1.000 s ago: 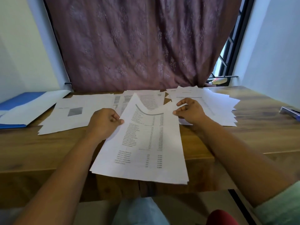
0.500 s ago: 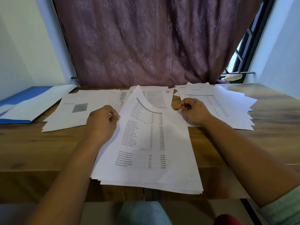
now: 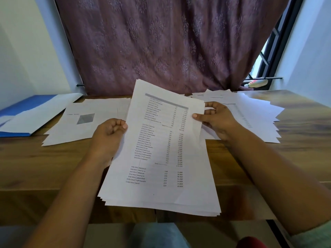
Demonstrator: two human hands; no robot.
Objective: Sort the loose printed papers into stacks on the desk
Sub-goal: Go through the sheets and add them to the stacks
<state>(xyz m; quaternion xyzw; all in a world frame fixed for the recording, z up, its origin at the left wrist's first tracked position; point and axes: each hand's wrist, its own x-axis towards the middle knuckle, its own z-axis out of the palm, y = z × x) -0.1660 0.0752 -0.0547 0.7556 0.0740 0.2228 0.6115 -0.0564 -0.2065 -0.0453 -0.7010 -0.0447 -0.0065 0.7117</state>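
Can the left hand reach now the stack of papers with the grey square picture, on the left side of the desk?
Probably not yet: the stack with the grey square lies close and uncovered, but the left hand grips the held bundle and must release first.

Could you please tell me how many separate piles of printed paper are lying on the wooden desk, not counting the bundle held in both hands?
2: a white paper pile on the left and a fanned white paper pile on the right. The held bundle may hide more.
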